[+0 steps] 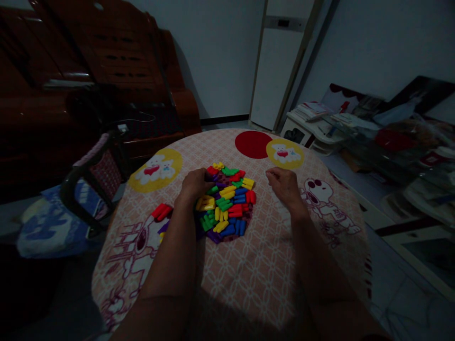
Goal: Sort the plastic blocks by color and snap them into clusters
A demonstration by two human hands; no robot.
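Note:
A pile of small plastic building pieces (223, 204) in red, yellow, green, blue and purple lies in the middle of the table, many in pairs of short tubes. My left hand (195, 185) is at the pile's left edge, its fingers curled down among purple and green pieces; what they grip is hidden. To the right of the pile and apart from it, my right hand (285, 185) hovers over the cloth with thumb and fingers pinched together. Anything between those fingertips is too small to make out. Left of my left forearm lies a red piece (161, 211), with purple and yellow pieces partly covered beside it.
A patterned cloth (241, 270) covers the round table. At the left stand a chair (95, 180) and a wooden sofa (124, 61). A cluttered low cabinet (377, 137) runs along the right wall, and a tall white unit (275, 71) stands at the back.

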